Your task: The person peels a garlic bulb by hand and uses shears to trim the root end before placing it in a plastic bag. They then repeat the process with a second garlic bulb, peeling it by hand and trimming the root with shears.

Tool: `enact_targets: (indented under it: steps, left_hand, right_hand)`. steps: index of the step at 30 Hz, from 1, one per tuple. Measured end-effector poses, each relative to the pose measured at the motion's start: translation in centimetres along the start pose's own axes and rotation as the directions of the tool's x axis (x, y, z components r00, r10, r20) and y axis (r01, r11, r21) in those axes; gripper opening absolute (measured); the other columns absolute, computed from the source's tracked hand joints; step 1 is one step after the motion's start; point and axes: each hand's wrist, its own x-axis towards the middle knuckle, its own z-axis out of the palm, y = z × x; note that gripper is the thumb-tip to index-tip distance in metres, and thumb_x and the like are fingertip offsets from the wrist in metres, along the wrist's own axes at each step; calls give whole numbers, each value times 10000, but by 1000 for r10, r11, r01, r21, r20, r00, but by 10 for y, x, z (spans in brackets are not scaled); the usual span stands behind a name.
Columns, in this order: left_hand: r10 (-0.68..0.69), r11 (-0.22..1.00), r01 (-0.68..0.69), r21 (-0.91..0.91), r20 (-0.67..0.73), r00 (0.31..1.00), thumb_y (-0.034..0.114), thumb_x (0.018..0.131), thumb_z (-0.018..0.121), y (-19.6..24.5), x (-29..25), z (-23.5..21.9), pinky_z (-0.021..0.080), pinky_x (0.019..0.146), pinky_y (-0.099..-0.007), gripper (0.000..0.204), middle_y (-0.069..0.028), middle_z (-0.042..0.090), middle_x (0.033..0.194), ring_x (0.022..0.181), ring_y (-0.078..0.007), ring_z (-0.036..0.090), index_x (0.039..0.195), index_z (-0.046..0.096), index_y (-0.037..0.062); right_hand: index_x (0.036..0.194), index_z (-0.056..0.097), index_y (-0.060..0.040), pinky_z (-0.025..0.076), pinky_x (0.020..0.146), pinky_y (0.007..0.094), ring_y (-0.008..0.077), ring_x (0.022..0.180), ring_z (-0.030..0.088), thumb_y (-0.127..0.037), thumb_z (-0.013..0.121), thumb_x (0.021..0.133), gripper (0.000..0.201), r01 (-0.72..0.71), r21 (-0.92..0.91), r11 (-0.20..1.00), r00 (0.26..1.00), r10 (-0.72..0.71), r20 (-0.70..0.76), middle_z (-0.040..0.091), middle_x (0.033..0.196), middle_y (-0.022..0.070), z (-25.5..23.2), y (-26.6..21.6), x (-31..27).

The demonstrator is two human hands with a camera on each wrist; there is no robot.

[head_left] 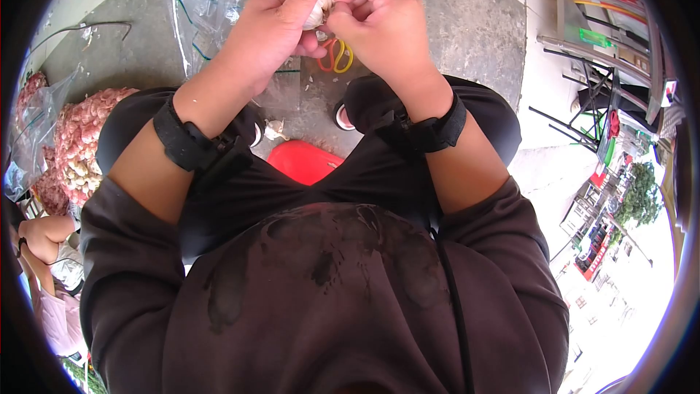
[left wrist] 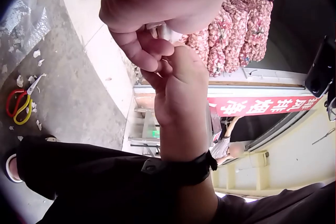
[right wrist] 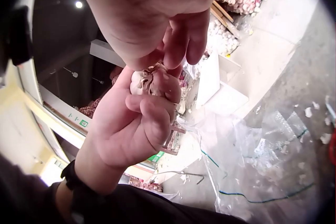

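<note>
A garlic bulb (head_left: 319, 14) with pale, papery skin is between my two hands in the head view. My left hand (head_left: 270, 29) grips it, thumb pointing up along its side. At the bulb's right edge, the thumb and curled fingers of my right hand (head_left: 394, 25) pinch its skin. From the right wrist, the bulb (right wrist: 149, 79) shows dry brownish skin at its top, right below the right fingers. My hands hide most of the bulb in the left wrist view. Scissors (left wrist: 22, 106) with red and yellow handles lie on the floor below my hands.
Clear plastic bags (head_left: 208, 7) with green edging lie on the concrete floor (head_left: 467, 36), among scraps of skin. Net sacks of garlic (head_left: 84, 128) stand left of my legs. Red plastic (head_left: 302, 160) shows between my knees. Another person (head_left: 51, 241) is at far left.
</note>
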Motion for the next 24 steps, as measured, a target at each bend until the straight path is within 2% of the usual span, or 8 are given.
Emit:
enact_targets:
  steps: [6, 9, 12, 16, 19, 22, 24]
  left_hand:
    - [-96, 980, 128, -155, 198, 975, 564, 974, 470, 6, 3, -6, 453, 555, -265, 514, -10, 597, 750, 533, -73, 449, 993, 634, 78]
    - [-86, 974, 129, -186, 221, 971, 548, 972, 486, 12, 1, -4, 460, 548, -264, 499, -33, 605, 724, 500, -85, 455, 952, 605, 64]
    - [-77, 970, 123, -210, 215, 974, 537, 974, 493, 8, 4, -6, 475, 569, -258, 484, -29, 608, 763, 539, -83, 476, 970, 604, 66]
    - [-59, 979, 75, -188, 86, 995, 516, 971, 523, 8, 3, -1, 493, 594, -256, 453, -24, 606, 824, 603, -82, 501, 985, 595, 68]
    - [-31, 986, 38, -163, 49, 998, 505, 964, 548, 6, 4, 1, 498, 603, -254, 436, -13, 590, 825, 623, -78, 508, 976, 587, 70]
    - [1, 987, 5, -160, 39, 999, 509, 955, 566, 2, 6, 1, 496, 600, -253, 437, -5, 572, 794, 607, -74, 503, 956, 582, 72]
    - [4, 987, 2, -160, 38, 999, 515, 949, 572, 3, 5, 1, 497, 601, -252, 441, 0, 563, 778, 597, -71, 498, 945, 579, 74]
  right_hand:
    - [809, 690, -31, 520, 537, 271, 154, 562, 663, -112, 709, 755, 100, 0, 24, 1000, 1000, 0, -26, 671, 637, 78, -17, 3, 9]
    - [868, 694, -27, 526, 543, 266, 154, 585, 672, -114, 721, 771, 133, -53, 65, 996, 991, 45, 126, 684, 696, 84, -21, -10, 5]
    - [919, 693, -28, 534, 551, 264, 155, 602, 679, -108, 730, 779, 166, 78, 236, 969, 992, -100, 79, 695, 777, 92, -13, -10, 0]
    - [974, 673, 8, 564, 619, 245, 151, 755, 729, -83, 718, 839, 169, 162, 58, 985, 984, -165, 63, 727, 827, 99, -15, -15, -2]
    - [958, 681, -1, 565, 632, 248, 147, 744, 729, -82, 716, 832, 154, 105, 6, 995, 993, -105, 57, 732, 798, 95, -13, -15, -3]
    - [816, 674, -42, 544, 583, 306, 213, 632, 687, -82, 711, 764, 75, 181, 17, 983, 983, -180, -36, 671, 720, 91, -8, -10, -2]
    - [799, 668, -43, 541, 586, 315, 222, 630, 679, -82, 707, 756, 71, 173, 25, 985, 984, -172, -46, 665, 702, 87, -8, -10, -2]
